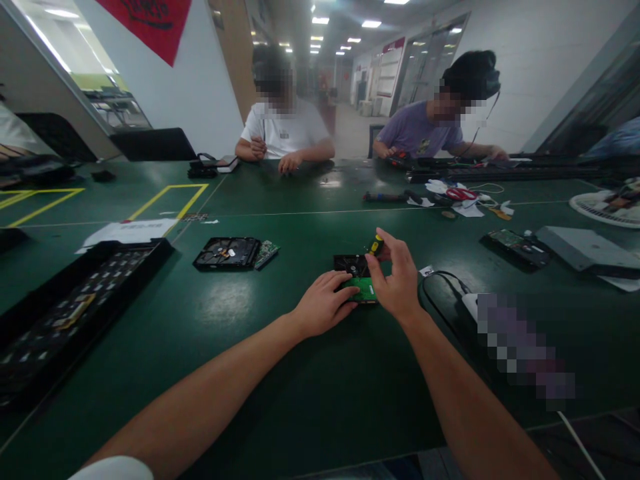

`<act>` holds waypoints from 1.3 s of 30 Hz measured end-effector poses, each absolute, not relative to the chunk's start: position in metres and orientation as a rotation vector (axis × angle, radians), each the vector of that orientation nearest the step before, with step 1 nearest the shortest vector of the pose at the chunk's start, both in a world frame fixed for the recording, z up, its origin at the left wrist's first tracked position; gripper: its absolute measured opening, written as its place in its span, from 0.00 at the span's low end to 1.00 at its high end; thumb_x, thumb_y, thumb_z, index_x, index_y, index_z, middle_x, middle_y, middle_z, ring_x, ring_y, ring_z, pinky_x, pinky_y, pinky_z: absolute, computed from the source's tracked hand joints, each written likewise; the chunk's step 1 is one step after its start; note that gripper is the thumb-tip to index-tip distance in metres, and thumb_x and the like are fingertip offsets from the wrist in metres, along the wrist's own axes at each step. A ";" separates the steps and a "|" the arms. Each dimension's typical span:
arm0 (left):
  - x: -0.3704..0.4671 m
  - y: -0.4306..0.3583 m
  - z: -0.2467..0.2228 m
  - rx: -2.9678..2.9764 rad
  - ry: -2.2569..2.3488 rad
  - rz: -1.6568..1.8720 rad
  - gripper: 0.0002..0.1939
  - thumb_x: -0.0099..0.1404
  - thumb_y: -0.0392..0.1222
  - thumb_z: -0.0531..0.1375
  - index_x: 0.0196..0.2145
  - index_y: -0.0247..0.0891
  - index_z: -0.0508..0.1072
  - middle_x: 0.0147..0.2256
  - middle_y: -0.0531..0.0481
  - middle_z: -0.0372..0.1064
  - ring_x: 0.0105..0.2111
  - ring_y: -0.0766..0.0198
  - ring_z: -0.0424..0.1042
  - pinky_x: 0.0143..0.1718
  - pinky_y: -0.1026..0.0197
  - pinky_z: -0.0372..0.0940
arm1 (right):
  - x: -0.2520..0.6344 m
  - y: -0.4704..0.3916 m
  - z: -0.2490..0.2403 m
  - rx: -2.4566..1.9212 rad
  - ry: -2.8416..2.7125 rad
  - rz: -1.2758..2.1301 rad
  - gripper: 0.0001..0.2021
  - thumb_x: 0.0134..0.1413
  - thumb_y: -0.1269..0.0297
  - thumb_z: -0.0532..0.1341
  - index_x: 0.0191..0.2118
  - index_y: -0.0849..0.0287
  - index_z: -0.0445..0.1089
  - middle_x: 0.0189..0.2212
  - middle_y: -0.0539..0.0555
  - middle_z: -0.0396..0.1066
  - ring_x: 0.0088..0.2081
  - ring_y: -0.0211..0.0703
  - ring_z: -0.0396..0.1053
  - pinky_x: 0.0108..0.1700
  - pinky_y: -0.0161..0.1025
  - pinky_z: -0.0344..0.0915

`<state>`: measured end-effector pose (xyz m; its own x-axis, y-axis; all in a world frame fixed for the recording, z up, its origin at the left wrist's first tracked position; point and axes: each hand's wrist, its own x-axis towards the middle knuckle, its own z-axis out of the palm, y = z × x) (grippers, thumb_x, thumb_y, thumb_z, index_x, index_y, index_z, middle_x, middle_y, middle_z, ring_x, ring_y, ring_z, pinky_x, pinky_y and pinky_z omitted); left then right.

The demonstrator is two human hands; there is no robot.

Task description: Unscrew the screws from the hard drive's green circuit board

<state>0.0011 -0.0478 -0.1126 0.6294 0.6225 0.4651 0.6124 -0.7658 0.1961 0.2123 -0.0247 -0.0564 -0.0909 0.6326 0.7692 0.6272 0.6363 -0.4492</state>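
Note:
A hard drive (350,265) with a green circuit board (364,291) on its near part lies on the dark green table in front of me. My left hand (327,301) holds it from the left, fingers over the board and thumb near its front edge. Above the drive's right side, my right hand (395,277) pinches a yellow and black screwdriver (376,245) by its handle, roughly upright. The screwdriver's tip is hidden, so whether it touches the drive cannot be seen. To the left rests another hard drive (227,254), with a loose circuit board (267,253) against its right side.
A long black tray (85,313) occupies the left. On the right are a cable (435,277), another hard drive (517,248) and a grey box (587,248). Red scissors (460,194) lie among scraps farther back. Two people (285,130) (430,127) sit across the table.

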 end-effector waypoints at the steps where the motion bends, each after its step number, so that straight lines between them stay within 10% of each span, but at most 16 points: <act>1: 0.001 -0.048 -0.113 2.818 1.071 0.813 0.19 0.77 0.50 0.58 0.58 0.39 0.75 0.62 0.36 0.67 0.65 0.44 0.66 0.65 0.38 0.64 | 0.212 -0.025 -0.057 -1.014 -1.781 0.016 0.25 0.70 0.62 0.59 0.69 0.48 0.60 0.54 0.59 0.71 0.47 0.51 0.74 0.51 0.55 0.76; 33: 0.001 -0.049 -0.111 2.803 1.060 0.819 0.18 0.77 0.50 0.58 0.58 0.39 0.75 0.62 0.37 0.67 0.65 0.44 0.66 0.65 0.37 0.64 | 0.214 -0.022 -0.060 -1.045 -1.704 0.025 0.25 0.64 0.56 0.66 0.64 0.50 0.65 0.53 0.60 0.72 0.42 0.50 0.75 0.44 0.53 0.79; 39: 0.001 -0.048 -0.112 2.806 1.070 0.814 0.19 0.77 0.50 0.57 0.58 0.39 0.75 0.62 0.36 0.67 0.65 0.44 0.66 0.65 0.36 0.64 | 0.211 -0.024 -0.061 -1.008 -1.717 0.225 0.27 0.72 0.60 0.57 0.72 0.48 0.54 0.57 0.59 0.73 0.47 0.49 0.78 0.55 0.56 0.77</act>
